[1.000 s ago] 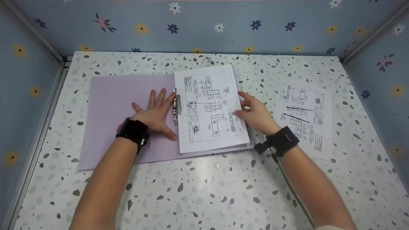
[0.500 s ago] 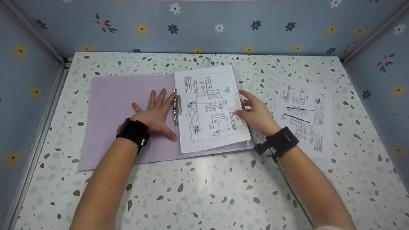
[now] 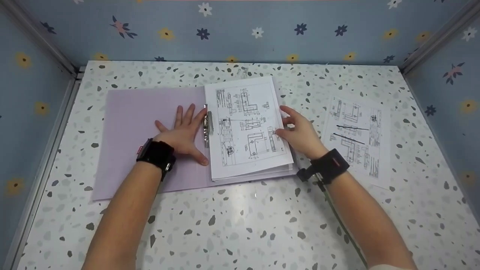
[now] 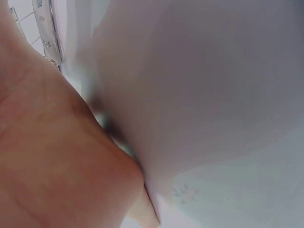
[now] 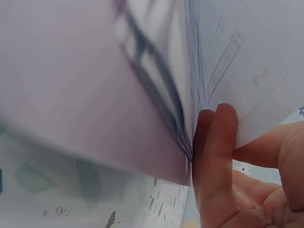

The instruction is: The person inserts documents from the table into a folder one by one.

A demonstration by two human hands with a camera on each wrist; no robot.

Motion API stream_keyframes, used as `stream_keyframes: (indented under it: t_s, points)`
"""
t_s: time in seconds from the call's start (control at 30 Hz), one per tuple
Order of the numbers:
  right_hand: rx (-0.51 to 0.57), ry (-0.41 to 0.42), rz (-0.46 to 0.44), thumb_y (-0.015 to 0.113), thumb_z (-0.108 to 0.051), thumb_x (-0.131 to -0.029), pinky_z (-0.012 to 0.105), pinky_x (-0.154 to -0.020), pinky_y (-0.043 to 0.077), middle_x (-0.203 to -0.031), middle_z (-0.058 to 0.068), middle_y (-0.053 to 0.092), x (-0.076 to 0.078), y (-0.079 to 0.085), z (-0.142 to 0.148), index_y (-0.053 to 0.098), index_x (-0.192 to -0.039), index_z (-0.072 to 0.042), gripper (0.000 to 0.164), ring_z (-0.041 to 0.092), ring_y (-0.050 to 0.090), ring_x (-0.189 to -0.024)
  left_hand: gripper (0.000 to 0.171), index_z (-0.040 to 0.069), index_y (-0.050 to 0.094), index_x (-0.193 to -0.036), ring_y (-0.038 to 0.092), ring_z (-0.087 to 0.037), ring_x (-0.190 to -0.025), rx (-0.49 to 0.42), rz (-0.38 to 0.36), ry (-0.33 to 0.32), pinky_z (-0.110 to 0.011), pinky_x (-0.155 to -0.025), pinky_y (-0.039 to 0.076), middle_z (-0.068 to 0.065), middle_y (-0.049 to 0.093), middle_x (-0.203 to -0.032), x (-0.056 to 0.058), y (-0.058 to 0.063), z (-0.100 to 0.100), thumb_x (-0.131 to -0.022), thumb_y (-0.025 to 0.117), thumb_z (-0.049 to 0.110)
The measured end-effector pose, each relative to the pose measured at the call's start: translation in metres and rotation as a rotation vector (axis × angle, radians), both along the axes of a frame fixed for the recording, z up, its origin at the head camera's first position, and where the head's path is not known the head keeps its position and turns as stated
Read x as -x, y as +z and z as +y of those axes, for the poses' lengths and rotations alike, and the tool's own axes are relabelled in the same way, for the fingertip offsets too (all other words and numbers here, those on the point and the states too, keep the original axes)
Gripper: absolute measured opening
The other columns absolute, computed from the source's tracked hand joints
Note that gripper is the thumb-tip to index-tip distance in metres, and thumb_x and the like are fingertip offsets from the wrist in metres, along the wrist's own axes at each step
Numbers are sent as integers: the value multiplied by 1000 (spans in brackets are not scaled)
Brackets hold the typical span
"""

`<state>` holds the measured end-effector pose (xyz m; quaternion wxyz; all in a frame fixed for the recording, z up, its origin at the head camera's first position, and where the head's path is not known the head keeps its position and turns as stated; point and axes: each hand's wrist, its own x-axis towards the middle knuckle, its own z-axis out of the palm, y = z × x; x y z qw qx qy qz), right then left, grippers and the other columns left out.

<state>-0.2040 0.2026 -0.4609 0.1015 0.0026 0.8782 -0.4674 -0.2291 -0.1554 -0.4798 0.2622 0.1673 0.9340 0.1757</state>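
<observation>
A light purple ring folder [image 3: 127,116] lies spread out on the table with a stack of printed sheets [image 3: 238,165] on its right side. My left hand [image 3: 178,137] rests on the left cover, fingers spread, fingertips and thumb close to the metal clip [image 3: 206,129] at the spine. With thumb and fingers, my right hand [image 3: 302,135] pinches the right edge of the upper sheets, whose lower right corner stands slightly raised. The right wrist view shows the fingers [image 5: 221,152] under the page [image 5: 261,57]; how many sheets are pinched I cannot tell.
To the right lies a loose printed sheet [image 3: 380,150] with two dark strokes across it, partly behind the right wrist. The speckled table [image 3: 240,225] meets blue flowered panels [image 3: 240,37] at the back and sides.
The sheets' lower right corner has risen a little, opening a gap above the pages below. Both hands have stayed nearly in place.
</observation>
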Motion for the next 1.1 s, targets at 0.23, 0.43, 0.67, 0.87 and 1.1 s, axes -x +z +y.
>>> stream_keyframes:
  t_s: [0.23, 0.43, 0.67, 0.87, 1.1]
  points:
    - [-24, 5, -4, 73, -15, -89, 37, -85, 56, -121, 9, 61, -2, 2, 5, 39, -153, -20, 73, 24, 67, -97, 158, 43, -21, -154, -35, -36, -141, 6, -2, -3, -84, -78, -24, -3, -33, -160, 0, -1, 2, -42, 86, 73]
    - [-54, -13, -7, 69, -24, -93, 36, -80, 58, -125, 6, 62, -4, 6, 20, 45, -150, -20, 62, 21, 65, -102, 159, 41, -19, -155, -35, -37, -142, 13, -1, -5, -86, -78, -22, -4, -31, -161, 0, -3, 2, -41, 85, 75]
    - [-337, -15, 149, 62, -28, -98, 44, -88, 53, -124, 10, 65, -3, 20, 77, 57, -140, -17, 43, 26, 64, -105, 160, 40, -19, -155, -34, -38, -142, 18, 2, 3, -87, -80, -20, -5, -30, -161, 1, -3, 2, -40, 85, 76]
    - [-727, -121, 171, 58, -27, -100, 61, -85, 49, -131, 23, 59, -8, 23, 150, 58, -139, -11, 42, 44, 58, -113, 160, 40, -20, -155, -34, -38, -142, 17, 5, -4, -86, -78, -21, -5, -31, -161, 2, -2, 0, -40, 84, 78]
    - [-963, -227, 8, 60, -32, -97, 70, -80, 43, -123, 38, 51, -25, 16, 222, 53, -134, 4, 53, 58, 50, -107, 159, 41, -20, -155, -35, -38, -141, 16, 7, -5, -86, -77, -21, -5, -31, -161, 2, -2, 0, -40, 84, 77]
